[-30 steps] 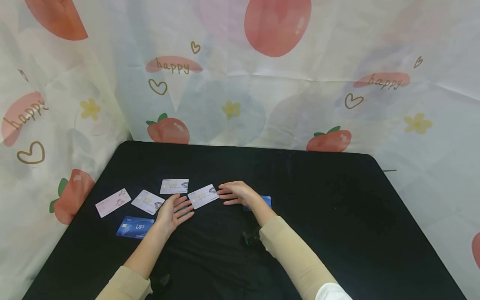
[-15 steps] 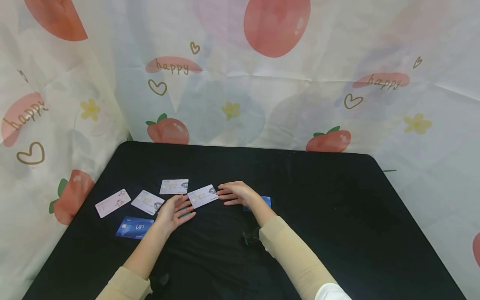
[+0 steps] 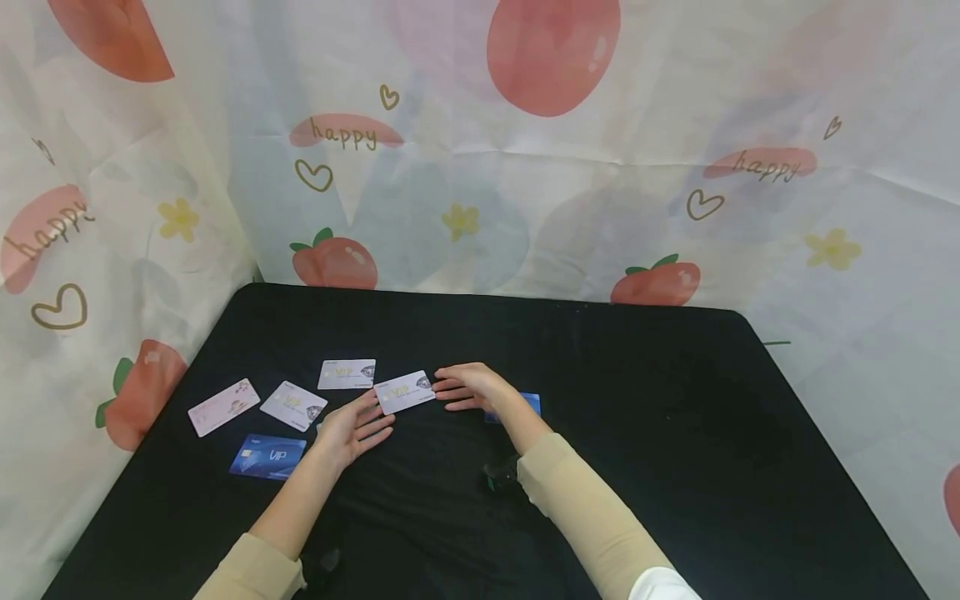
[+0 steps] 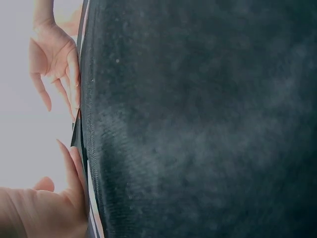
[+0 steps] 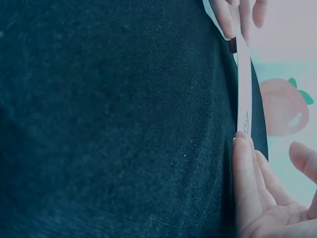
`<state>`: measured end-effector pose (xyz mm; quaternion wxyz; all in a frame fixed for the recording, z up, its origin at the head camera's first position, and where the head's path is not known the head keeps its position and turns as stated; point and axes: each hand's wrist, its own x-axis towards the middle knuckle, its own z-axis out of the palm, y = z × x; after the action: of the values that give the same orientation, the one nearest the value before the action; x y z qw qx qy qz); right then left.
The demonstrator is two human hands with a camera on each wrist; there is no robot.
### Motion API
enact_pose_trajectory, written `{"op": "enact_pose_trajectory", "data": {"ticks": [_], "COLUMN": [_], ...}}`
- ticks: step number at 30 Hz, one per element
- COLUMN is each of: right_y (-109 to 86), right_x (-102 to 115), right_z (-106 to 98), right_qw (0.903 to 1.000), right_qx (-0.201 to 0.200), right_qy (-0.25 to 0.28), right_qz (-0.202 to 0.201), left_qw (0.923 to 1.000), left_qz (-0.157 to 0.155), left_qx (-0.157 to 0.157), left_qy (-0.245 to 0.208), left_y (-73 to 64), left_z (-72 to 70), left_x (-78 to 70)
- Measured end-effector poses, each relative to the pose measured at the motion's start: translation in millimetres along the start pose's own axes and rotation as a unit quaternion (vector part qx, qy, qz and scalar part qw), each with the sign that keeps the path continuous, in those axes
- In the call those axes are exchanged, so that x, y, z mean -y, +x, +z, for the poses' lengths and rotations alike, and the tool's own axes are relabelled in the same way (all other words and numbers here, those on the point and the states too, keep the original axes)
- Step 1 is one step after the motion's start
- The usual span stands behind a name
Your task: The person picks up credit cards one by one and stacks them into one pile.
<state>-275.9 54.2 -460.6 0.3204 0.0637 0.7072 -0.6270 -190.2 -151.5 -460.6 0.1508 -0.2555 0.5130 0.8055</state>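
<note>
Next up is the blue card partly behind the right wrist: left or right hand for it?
Right hand, I'd say: in the head view its wrist partly covers that blue card. The left hand is farther off, across the white VIP card between them.

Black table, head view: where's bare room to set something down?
Biggest: table from right sleeve to its right edge. Also: behind left cards, up to the back edge; between right sleeve and left sleeve. Crowded: left cards beside left hand; centre card between that and right hand.
</note>
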Motion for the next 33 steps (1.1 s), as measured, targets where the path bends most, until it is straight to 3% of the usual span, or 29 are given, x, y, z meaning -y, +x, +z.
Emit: {"op": "enact_pose_trajectory", "data": {"ticks": [25,33], "right_y": [-6.1,-8.3], "right_x": [-1.5,-4.9], "right_z": [1.0,-2.2], "right_qw": [0.9994,0.9993], "right_qx": [-0.001,-0.009], "right_qy": [0.034,0.036], "right_qz": [-0.002,-0.003], "left_qw": [0.9951,0.9954], "left_qz": [0.066,0.065], "left_qx": [-0.072,-0.07], "left_qy": [-0.015,-0.004], "left_y": [4.0,3.9], "left_z": [9.2,12.9], "left_x": [6.4,7.2]}}
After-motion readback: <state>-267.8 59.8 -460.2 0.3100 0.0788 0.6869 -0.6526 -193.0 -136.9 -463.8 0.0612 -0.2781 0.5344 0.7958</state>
